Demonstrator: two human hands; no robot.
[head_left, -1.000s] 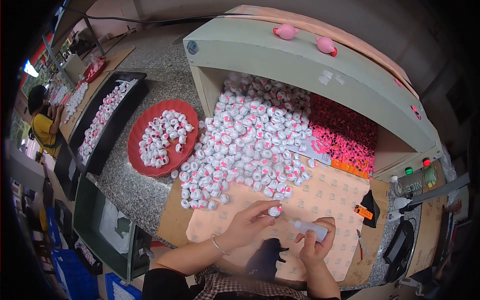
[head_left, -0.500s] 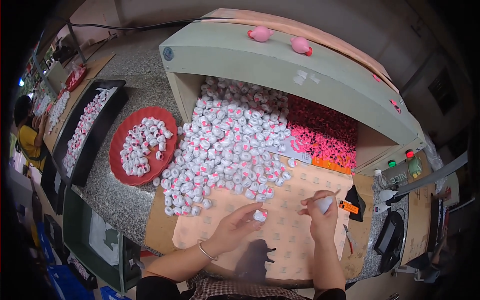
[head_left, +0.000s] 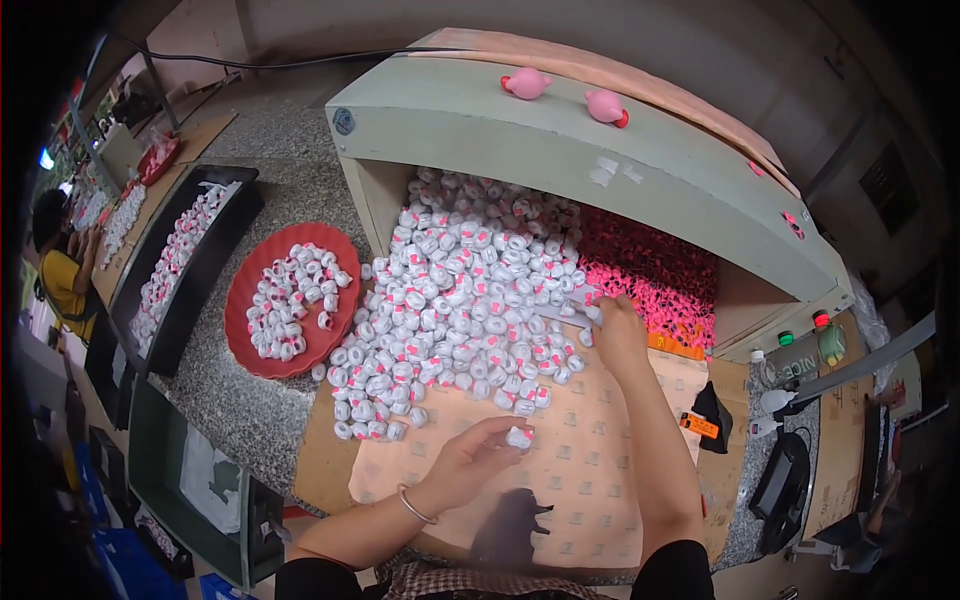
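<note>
Pinching a small white-and-pink cap (head_left: 519, 437) between thumb and fingertips, the left hand (head_left: 470, 462) rests over a patterned paper sheet (head_left: 590, 480) on the worktable. The right hand (head_left: 617, 335) reaches forward to the edge of a large heap of matching caps (head_left: 460, 300), fingers curled around a thin white strip (head_left: 560, 313). Behind that hand lies a bed of tiny pink pieces (head_left: 650, 275), under a pale green hood (head_left: 560, 150) topped by two pink pig figures (head_left: 565, 95). Left of the heap, a round red tray (head_left: 245, 330) holds more caps, and a long black tray (head_left: 215, 240) lies beyond it on the speckled stone counter (head_left: 240, 410).
</note>
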